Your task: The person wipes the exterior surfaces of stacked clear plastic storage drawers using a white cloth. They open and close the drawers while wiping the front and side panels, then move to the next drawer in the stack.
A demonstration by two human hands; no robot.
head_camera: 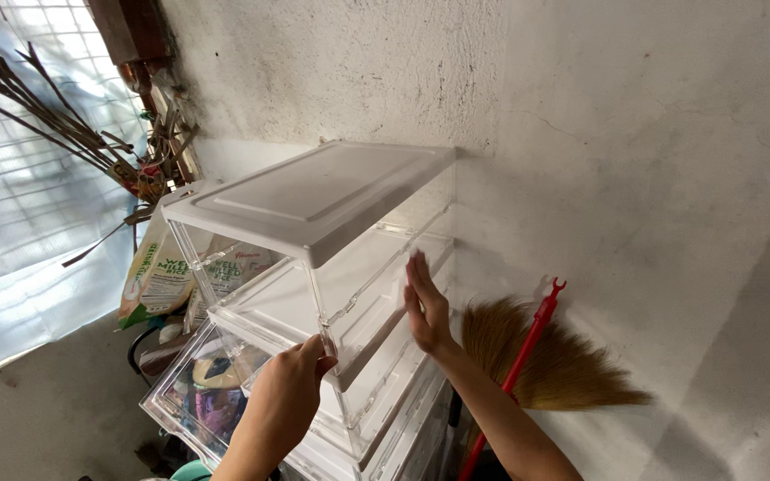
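Observation:
A clear plastic drawer cabinet with a white top point(314, 191) stands against the rough white wall. Its upper drawer point(269, 312) is pulled out and looks empty. My left hand point(291, 392) grips the front corner post of the cabinet at the drawer's front edge. My right hand point(425, 307) lies flat, fingers together, against the cabinet's clear right side panel. A lower drawer point(198, 401) is also pulled out and holds several colourful items.
A straw broom with a red handle point(528, 356) leans on the wall right of the cabinet. Printed bags point(158, 272) stand behind the cabinet at left. Dried branches point(37, 111) and a covered window point(20, 223) fill the left side.

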